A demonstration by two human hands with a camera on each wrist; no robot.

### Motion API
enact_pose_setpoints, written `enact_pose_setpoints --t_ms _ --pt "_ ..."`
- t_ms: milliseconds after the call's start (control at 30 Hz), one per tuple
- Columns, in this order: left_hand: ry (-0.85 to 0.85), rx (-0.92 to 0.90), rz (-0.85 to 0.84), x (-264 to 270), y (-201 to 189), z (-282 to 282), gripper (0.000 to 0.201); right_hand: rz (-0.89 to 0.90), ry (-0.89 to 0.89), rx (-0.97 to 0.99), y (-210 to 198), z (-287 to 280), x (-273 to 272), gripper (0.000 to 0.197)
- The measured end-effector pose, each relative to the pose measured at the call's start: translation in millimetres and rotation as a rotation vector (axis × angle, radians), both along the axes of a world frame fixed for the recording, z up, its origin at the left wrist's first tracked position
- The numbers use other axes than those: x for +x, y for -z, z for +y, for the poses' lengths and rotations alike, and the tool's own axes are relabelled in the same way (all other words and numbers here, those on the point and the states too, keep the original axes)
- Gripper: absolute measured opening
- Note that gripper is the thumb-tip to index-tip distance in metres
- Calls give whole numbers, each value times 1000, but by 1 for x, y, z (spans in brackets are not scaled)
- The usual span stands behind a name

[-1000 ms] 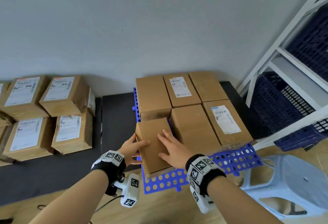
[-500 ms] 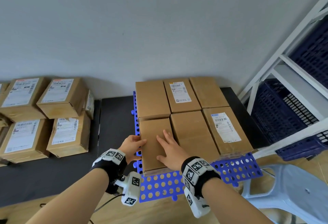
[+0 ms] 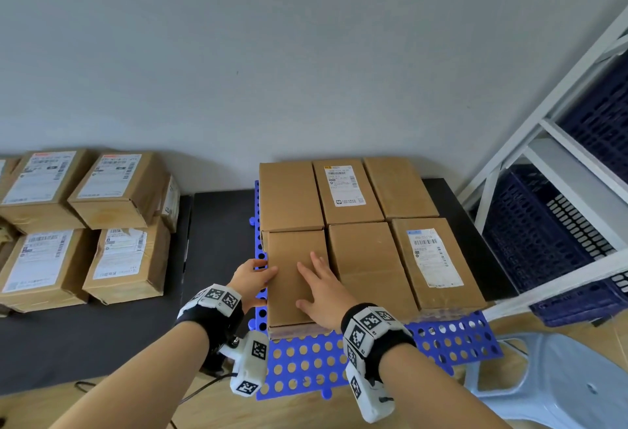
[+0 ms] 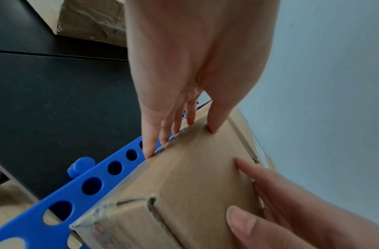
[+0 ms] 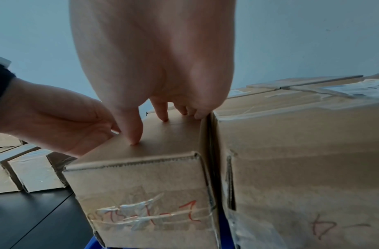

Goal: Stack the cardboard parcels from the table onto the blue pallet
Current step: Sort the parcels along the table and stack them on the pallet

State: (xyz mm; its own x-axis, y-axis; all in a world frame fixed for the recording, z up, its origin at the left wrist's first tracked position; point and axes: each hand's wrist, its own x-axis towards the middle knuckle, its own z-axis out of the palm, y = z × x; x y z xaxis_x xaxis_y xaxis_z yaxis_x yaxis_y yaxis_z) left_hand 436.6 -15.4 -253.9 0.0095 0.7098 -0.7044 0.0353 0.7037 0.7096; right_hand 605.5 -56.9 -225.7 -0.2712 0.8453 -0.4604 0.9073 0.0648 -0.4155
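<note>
Table (image 3: 217, 224): black top, carrying the blue pallet (image 3: 306, 364) at its right end against the wall.
Pallet load: six cardboard parcels in two rows of three, sides touching.
Waiting parcels (image 3: 122, 258): stacked at the table's left end, labels up.
Front-left parcel (image 3: 292, 258): flat on the pallet's near left corner, touching its neighbours.
Right hand (image 3: 321, 292): fingers straight and spread, pressing its top.
Left hand (image 3: 253, 279): straight fingers against its left side, thumb on the top edge.
</note>
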Motion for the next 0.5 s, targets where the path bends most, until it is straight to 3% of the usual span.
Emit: enact_pose_setpoints --t_ms 167,500 --pt "-8 31 50 -4 -11 -8 40 9 22 -1 -4 2 -2 73" --pt "-115 94 120 -60 -57 -53 36 237 124 16 -26 3 -34 63"
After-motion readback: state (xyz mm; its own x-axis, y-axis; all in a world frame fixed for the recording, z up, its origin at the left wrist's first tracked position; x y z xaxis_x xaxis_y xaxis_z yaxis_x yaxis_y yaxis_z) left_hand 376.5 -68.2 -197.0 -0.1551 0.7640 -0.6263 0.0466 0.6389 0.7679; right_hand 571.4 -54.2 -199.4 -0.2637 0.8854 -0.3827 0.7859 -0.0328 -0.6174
